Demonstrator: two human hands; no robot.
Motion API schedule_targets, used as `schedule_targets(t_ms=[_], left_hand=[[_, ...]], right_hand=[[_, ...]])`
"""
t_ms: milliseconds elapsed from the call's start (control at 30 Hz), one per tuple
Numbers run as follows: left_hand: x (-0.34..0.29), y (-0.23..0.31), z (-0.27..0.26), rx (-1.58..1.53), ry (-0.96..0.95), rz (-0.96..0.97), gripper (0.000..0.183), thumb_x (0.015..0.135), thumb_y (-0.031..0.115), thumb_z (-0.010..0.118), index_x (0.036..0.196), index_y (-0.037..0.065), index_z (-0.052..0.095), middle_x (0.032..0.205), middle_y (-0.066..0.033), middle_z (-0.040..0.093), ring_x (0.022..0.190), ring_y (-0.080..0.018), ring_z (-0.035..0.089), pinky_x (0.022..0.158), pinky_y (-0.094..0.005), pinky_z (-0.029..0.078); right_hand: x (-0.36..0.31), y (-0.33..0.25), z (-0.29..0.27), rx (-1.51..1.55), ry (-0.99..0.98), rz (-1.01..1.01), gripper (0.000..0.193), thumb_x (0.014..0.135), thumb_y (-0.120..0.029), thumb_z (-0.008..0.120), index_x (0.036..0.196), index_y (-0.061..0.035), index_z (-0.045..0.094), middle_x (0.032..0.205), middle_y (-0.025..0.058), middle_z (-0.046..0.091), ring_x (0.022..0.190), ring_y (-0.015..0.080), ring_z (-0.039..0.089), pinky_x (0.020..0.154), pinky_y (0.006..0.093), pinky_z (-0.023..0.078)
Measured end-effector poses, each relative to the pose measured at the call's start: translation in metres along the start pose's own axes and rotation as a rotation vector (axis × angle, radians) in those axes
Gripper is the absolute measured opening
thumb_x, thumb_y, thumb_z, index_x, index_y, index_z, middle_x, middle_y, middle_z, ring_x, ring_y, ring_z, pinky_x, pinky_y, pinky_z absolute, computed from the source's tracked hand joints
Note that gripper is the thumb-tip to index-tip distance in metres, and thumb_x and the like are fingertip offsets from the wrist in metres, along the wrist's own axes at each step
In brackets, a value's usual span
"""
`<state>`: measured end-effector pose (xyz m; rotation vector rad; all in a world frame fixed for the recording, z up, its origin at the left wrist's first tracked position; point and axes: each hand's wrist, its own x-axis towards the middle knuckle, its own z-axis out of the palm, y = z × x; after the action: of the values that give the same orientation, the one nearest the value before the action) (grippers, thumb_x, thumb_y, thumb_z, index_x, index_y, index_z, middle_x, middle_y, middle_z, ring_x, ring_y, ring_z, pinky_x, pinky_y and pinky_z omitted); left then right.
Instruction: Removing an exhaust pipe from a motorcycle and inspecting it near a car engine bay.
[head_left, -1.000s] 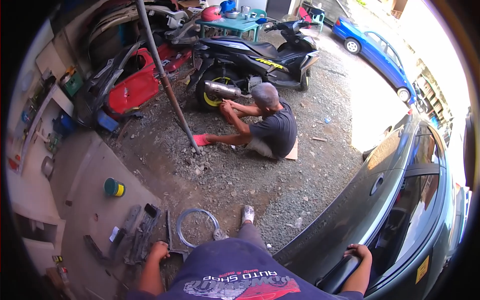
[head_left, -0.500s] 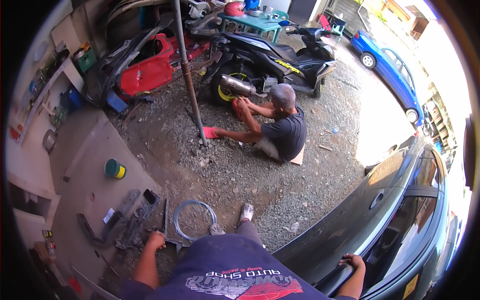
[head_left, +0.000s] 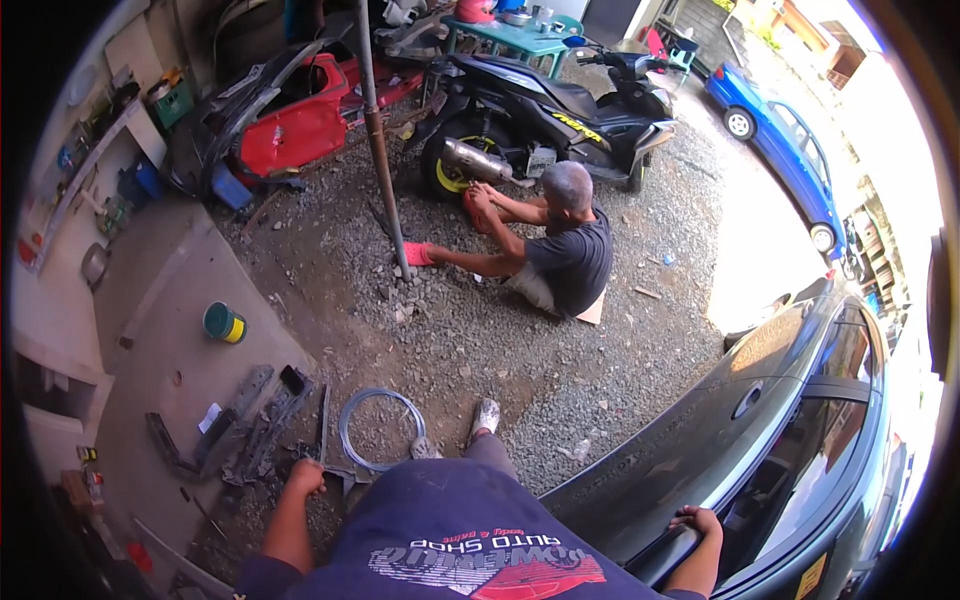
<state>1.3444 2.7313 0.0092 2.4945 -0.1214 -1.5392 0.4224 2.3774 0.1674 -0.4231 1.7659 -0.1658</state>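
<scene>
My left hand [head_left: 307, 477] is closed in a fist, low at my left side, beside a thin upright metal bar [head_left: 324, 424] and a grey metal piece [head_left: 348, 474]. Whatever is inside the fist, if anything, is hidden. My right forearm leans over the window sill of a dark grey-green car [head_left: 690, 420]. From there my right hand [head_left: 697, 520] hangs loosely at the door edge, fingers slightly bent and holding nothing visible. A coil of pale wire [head_left: 345, 420] lies on the gravel by my shoes [head_left: 486, 416].
Ahead, a person [head_left: 575, 250] sits on the gravel, hands near the rear wheel of a black scooter [head_left: 570, 110]. A metal pole [head_left: 376, 150] stands to the left. Dark metal brackets [head_left: 265, 420] and a green bucket [head_left: 224, 322] are on the concrete. A blue car [head_left: 775, 140] stands far right.
The whole view has shifted slightly, with the ground things a little further left. Both my hands keep nearly the same places and poses. The seated person's posture is almost unchanged.
</scene>
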Motion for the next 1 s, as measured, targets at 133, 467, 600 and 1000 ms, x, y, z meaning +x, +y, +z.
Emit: schedule_targets(t_ms=[133,467,600,1000], left_hand=[[-0.008,0.013,-0.005,-0.024,0.014,0.017,0.019,0.104,0.019,0.054,0.109,0.004,0.065,0.077,-0.0113,0.071,0.06,-0.0255,0.073,0.047,-0.0408,0.05],[-0.003,0.021,-0.004,-0.01,0.028,0.032,0.027,0.107,0.023,0.052,0.122,0.005,0.065,0.086,-0.0123,0.074,0.063,-0.0233,0.073,0.051,-0.0377,0.052],[-0.014,0.036,-0.003,0.052,0.011,0.02,0.028,0.107,0.024,0.053,0.122,0.004,0.065,0.085,-0.0116,0.074,0.063,-0.0222,0.073,0.052,-0.0367,0.053],[-0.009,0.026,0.01,0.062,-0.003,0.138,0.023,0.104,0.015,0.054,0.11,-0.002,0.067,0.086,-0.0167,0.075,0.065,-0.0264,0.076,0.052,-0.0382,0.056]], right_hand=[[0.006,0.004,-0.005,0.035,-0.021,-0.041,0.044,0.107,-0.016,0.049,0.131,0.0206,0.047,0.113,0.0373,0.067,0.104,0.0542,0.07,0.098,0.0552,0.058],[0.011,0.004,-0.008,0.049,-0.019,-0.016,0.043,0.107,-0.015,0.05,0.13,0.0207,0.048,0.111,0.0359,0.067,0.104,0.0532,0.07,0.099,0.052,0.057],[0.012,0.008,-0.014,0.044,-0.022,-0.042,0.043,0.107,-0.015,0.051,0.13,0.0206,0.048,0.11,0.035,0.068,0.105,0.0532,0.07,0.1,0.0509,0.057],[0.012,0.007,-0.012,0.065,-0.052,-0.037,0.024,0.108,-0.014,0.047,0.104,0.0084,0.056,0.1,0.021,0.065,0.107,0.054,0.068,0.106,0.0562,0.052]])
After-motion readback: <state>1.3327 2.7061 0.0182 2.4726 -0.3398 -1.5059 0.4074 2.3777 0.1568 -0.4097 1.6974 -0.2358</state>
